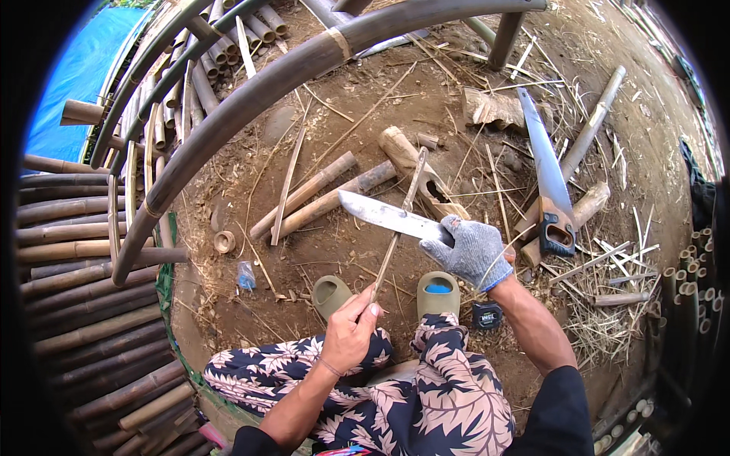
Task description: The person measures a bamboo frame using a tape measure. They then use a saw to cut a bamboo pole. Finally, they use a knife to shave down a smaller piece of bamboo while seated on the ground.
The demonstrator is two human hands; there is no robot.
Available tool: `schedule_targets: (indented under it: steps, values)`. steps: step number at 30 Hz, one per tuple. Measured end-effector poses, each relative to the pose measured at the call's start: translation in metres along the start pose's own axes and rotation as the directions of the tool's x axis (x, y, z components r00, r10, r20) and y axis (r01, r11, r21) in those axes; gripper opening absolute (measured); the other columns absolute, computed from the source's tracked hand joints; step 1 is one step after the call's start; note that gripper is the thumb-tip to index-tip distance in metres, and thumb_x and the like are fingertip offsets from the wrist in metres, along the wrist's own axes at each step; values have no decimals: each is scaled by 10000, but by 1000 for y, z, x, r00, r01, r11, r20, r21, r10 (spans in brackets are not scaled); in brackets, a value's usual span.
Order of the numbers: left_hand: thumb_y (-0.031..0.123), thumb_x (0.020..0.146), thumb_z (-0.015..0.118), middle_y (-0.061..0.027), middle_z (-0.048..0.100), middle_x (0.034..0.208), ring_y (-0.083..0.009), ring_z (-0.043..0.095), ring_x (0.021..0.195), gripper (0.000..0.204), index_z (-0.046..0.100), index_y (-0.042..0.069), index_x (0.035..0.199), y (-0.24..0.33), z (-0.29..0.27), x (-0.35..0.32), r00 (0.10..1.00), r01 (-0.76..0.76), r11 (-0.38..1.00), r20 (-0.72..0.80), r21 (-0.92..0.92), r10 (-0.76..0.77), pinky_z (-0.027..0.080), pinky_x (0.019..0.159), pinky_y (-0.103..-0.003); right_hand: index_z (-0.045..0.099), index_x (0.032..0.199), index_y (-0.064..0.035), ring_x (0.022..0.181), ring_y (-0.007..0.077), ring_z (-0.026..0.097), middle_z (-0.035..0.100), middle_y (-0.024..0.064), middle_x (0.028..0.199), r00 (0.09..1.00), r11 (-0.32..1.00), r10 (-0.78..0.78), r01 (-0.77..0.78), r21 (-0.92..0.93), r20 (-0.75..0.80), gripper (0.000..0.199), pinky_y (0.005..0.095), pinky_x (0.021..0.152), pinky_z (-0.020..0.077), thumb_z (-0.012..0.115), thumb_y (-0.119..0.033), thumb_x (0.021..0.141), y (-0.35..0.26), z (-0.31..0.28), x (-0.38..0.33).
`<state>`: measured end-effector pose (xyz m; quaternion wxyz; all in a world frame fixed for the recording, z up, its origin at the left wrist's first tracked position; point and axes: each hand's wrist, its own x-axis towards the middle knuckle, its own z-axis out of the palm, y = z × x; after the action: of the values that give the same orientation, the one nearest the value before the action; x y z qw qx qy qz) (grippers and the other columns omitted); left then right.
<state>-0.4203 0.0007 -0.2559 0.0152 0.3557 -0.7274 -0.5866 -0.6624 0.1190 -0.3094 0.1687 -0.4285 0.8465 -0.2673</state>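
My left hand (pixel 350 331) is bare and closed round the near end of a thin bamboo strip (pixel 386 262), which slants up and away from me. A grey knitted glove covers my right hand (pixel 475 251). It grips a machete (pixel 380 213) with a broad, worn metal blade pointing left. The blade crosses the strip about midway; I cannot tell whether the edge is cutting into it. My right palm hides most of the handle. Just beyond the blade lies a thick bamboo piece (pixel 397 149) with a hole in its side.
A curved bamboo frame (pixel 251 91) arches across the far left. Two bamboo lengths (pixel 304 194) lie beyond the blade. To the right are a handsaw (pixel 546 156) and scattered shavings (pixel 608 327). A tape measure (pixel 487 315) sits by my sandal (pixel 439 298). Stacked poles (pixel 99 292) line the left.
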Motion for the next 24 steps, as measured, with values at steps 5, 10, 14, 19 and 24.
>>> schedule_targets:
  steps: [5,10,14,19,24]
  values:
    - [172,1012,561,-20,628,868,-52,504,648,409,546,-11,1378,-3,-5,-2,999,36,999,27,1,-36,443,569,-223,639,842,-79,613,339,677,648,152,660,999,1000,20,-20,1,26,427,453,572,529,678,-502,878,-6,1,-9]
    - [135,1003,551,-13,597,852,-58,495,649,391,558,-12,1365,-13,-4,-1,997,-69,993,23,94,67,440,580,-230,663,808,-42,599,349,687,640,181,612,937,969,-242,223,101,252,574,442,554,550,650,-615,838,-37,-7,-22]
    - [79,990,539,-21,585,859,-63,492,660,383,560,-12,1361,-8,-2,-12,994,-93,992,72,89,86,439,598,-226,672,832,-23,661,374,686,651,216,691,988,988,139,-143,-53,-75,531,451,595,536,605,-544,907,47,-16,17]
    - [55,953,576,-148,656,892,-218,639,785,347,605,-19,1291,-1,-2,-6,999,-36,993,43,111,32,506,752,-312,693,851,-80,683,369,689,661,190,712,986,994,-102,96,55,131,475,450,644,540,637,-551,880,-14,-14,-8]
    - [93,973,569,-113,631,813,-167,596,664,312,621,-61,1240,-23,-11,-30,976,-218,961,32,171,216,496,625,-305,630,838,-18,661,360,681,673,181,737,820,843,527,-538,10,-224,490,450,545,519,434,-426,1025,126,-38,45]
